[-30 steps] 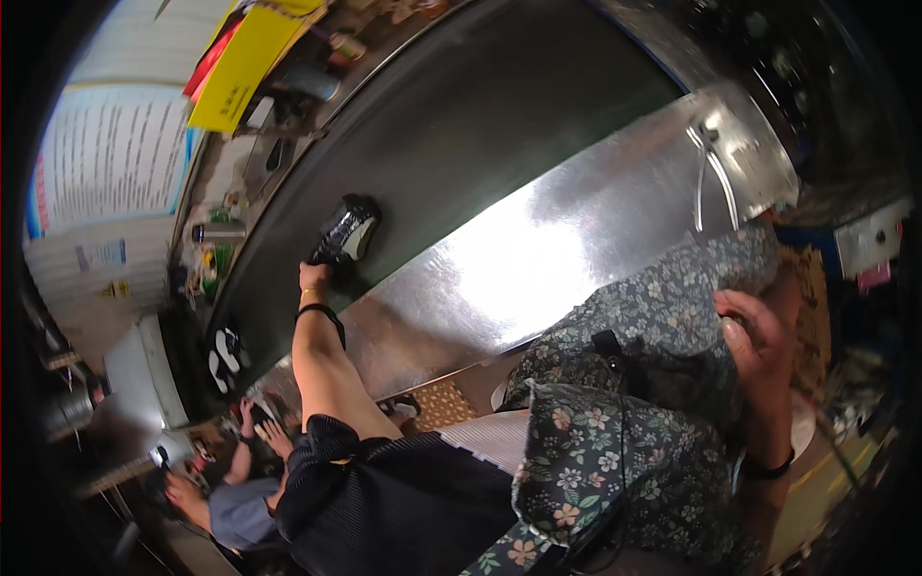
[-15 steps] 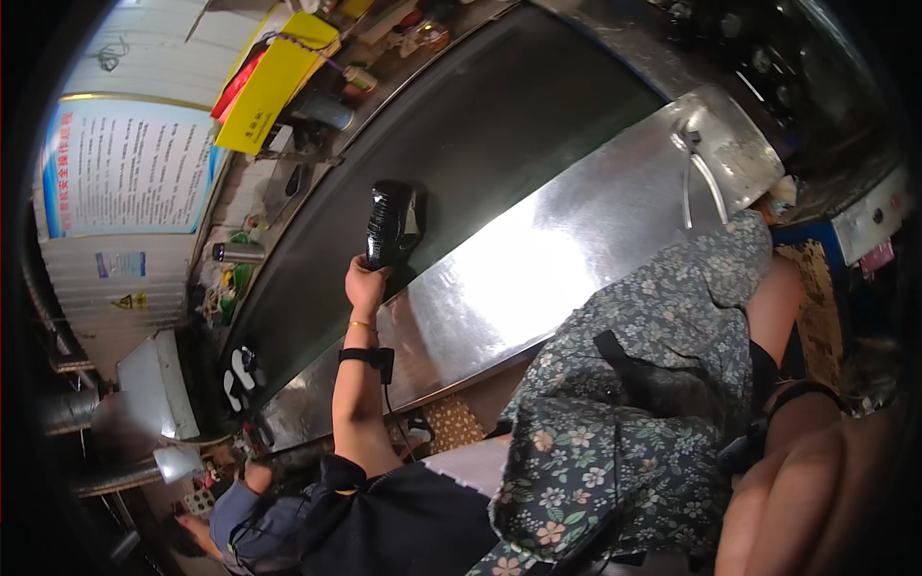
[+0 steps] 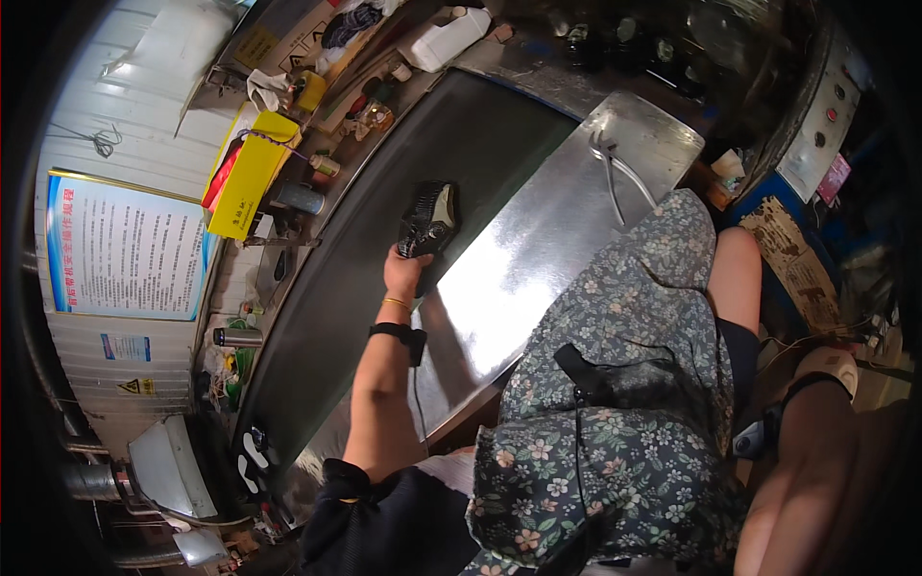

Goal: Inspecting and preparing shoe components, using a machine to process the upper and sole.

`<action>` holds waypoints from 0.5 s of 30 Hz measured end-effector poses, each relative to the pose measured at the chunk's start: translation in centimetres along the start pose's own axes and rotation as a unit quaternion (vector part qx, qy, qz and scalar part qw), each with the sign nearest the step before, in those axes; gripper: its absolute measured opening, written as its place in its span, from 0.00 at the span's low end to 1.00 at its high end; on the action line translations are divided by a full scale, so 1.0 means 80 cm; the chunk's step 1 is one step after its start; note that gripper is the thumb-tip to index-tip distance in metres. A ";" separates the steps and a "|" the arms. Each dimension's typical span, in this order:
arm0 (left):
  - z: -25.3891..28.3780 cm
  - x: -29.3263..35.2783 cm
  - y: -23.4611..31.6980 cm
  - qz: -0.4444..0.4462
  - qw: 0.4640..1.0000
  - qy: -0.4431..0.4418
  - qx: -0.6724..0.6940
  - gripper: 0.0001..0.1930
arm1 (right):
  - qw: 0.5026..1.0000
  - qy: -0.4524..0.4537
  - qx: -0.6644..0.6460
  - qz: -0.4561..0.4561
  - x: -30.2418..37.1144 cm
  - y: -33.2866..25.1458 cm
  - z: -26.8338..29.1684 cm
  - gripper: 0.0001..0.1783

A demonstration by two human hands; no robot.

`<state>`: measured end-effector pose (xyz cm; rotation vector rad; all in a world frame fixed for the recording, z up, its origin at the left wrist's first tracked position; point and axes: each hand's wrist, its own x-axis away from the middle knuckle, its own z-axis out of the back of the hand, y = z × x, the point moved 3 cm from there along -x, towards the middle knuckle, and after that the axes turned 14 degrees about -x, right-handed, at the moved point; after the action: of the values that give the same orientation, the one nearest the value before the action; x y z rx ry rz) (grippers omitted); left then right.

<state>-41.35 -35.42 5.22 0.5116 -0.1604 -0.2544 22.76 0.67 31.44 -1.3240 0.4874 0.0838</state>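
Note:
My left hand (image 3: 406, 272) is closed around the near end of a glossy black shoe upper (image 3: 423, 226). Its far end shows a pale patch on the side turned to the right. The shoe upper is held over the dark conveyor belt (image 3: 355, 317), close to the metal ledge; I cannot tell whether it touches the belt. My right hand (image 3: 832, 367) is at the far right, beyond a black wrist strap, low beside the floral apron (image 3: 615, 384). Its fingers cannot be made out. Metal pincers (image 3: 619, 173) lie on the bright metal ledge (image 3: 509, 259), away from both hands.
Beyond the belt runs a cluttered shelf with a yellow box (image 3: 252, 178), a metal cylinder (image 3: 237, 337) and a white plastic jug (image 3: 447, 38). Pale pieces (image 3: 254, 461) lie at the belt's near-left end. A control panel (image 3: 816, 144) stands at the right.
My view has shifted, and the scene sits lower left. My left hand has turned the shoe upper, so more of its pale side shows. The other person's sleeve and hand at lower left have left view.

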 end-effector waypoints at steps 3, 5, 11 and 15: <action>0.005 0.026 0.082 0.001 0.975 -0.132 0.180 0.18 | 0.996 0.057 0.061 -0.009 -0.052 -0.021 -0.042 0.18; 0.017 0.052 0.100 0.013 0.944 -0.188 0.270 0.17 | 0.992 0.081 0.094 -0.002 -0.090 -0.033 -0.065 0.19; 0.012 0.178 0.201 -0.059 0.805 -0.337 0.485 0.24 | 0.968 0.155 0.196 0.000 -0.162 -0.061 -0.113 0.22; -0.016 0.244 0.278 -0.108 0.662 -0.480 0.566 0.42 | 0.944 0.210 0.254 -0.007 -0.183 -0.064 -0.124 0.24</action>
<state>-17.96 -21.54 16.98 1.6302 -1.3789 -0.6527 8.43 -6.89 40.17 -0.8304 0.8012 -0.3263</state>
